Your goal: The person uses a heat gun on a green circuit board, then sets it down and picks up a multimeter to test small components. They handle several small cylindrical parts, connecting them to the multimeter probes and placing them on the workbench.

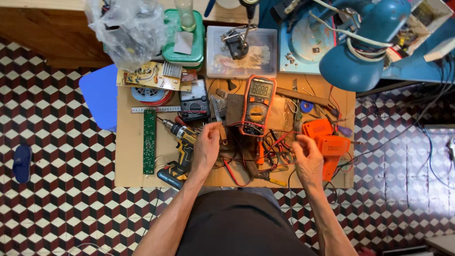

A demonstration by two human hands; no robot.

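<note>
cluttered wooden bench (128, 161); orange multimeter (257, 105) between both grips; left (206, 148), right (307, 159) half-curled, contents unclear

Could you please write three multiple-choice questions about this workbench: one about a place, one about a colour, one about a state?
1. Where does the long green circuit board lie?
A. left of the cordless drill
B. under the lamp
C. on the floor

2. What colour is the desk lamp?
A. red
B. blue
C. white

3. How is the multimeter screen?
A. dark
B. covered by a hand
C. showing digits

Answers: 1 A, the board sits at the table's left side beside the drill. 2 B, its shade is blue. 3 C, digits show on the display, though too small to read.
</note>
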